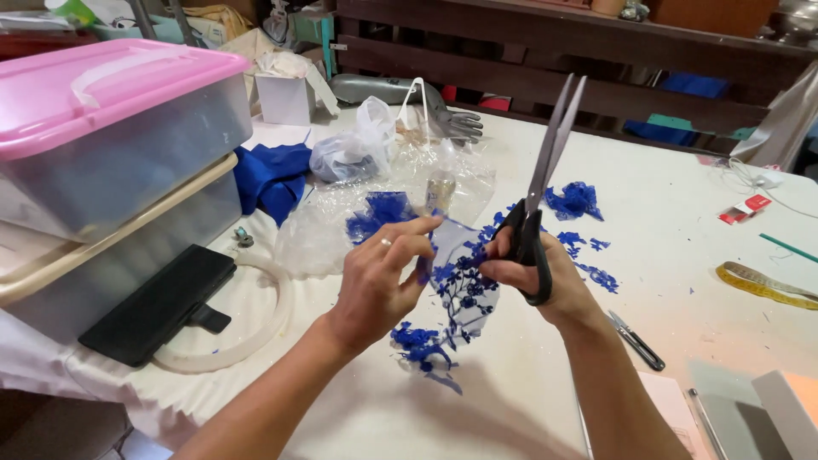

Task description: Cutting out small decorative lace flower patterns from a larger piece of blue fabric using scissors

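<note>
We see a white counter (682,213) beneath even light, with dark wooden shelving (545,77) along its far edge.

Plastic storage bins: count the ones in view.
2. A pink-lidded bin sits at the left edge of the table, stacked on a cream-lidded bin. Others may be out of frame.

The lace (456,290) I pinch is sheer with deep blue flowers and sprigs. My scissors (538,213) have black handles and grey steel blades. Blue scraps (573,201) dot the white worktop (665,221). By the left edge, a box (128,153) is clear under a pink lid (94,85) (the one beneath has a cream lid). A blue cloth (271,177) lies by it, a black case (158,305) over a whitish hoop (256,336). Near the right edge: a yellow tape (767,285).
</note>
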